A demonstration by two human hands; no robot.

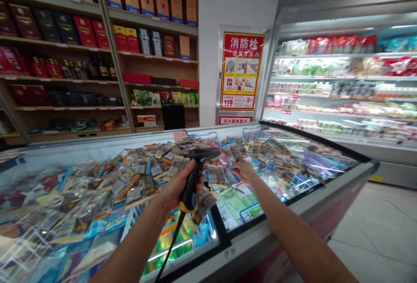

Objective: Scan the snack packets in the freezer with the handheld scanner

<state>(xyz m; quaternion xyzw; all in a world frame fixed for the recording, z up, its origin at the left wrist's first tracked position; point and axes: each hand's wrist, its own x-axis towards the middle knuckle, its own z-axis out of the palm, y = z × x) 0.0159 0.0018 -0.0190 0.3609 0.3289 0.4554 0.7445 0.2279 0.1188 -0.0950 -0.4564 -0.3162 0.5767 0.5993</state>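
My left hand [179, 185] is wrapped round the handle of a black and yellow barcode scanner [193, 181]. The scanner's head points right, and its cord runs down from the grip. To the right, my right hand [243, 171] has thumb and fingers pinched together at the edge of a clear plastic packet [215, 174] with a printed label. Blur hides exactly how the fingers meet it. Many similar packets [140, 168] with orange edges lie heaped around both hands on the glass top of a chest freezer [241, 248]. One more packet [204, 204] lies just below the scanner.
Green and blue packages [237, 200] show through the freezer glass. Behind stand shelves [153, 20] of boxes and bottles, and a red fire-hydrant sign [243, 71] on the wall. A lit refrigerated display [342, 76] is at the right, above a tiled floor [374, 226].
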